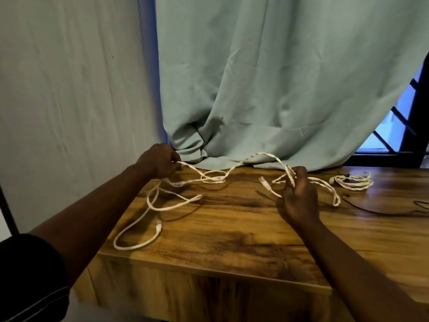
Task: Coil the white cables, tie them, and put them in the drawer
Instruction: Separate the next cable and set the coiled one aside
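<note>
A long white cable [209,178] lies tangled across the wooden table [232,240], with loose loops on the left and a plug end [158,227] near the front. My left hand [160,162] pinches the cable at the back left, lifted above the table. My right hand [298,194] grips a loop of the same cable at the centre right, with a connector end [263,181] sticking out to its left. A second white cable [352,181], coiled, rests on the table at the far right. No drawer is in view.
A pale green curtain [278,89] hangs behind the table and bunches on its back edge. A thin dark wire [383,211] trails across the table at the right. A window grille [404,126] shows at the right. The wall stands at the left.
</note>
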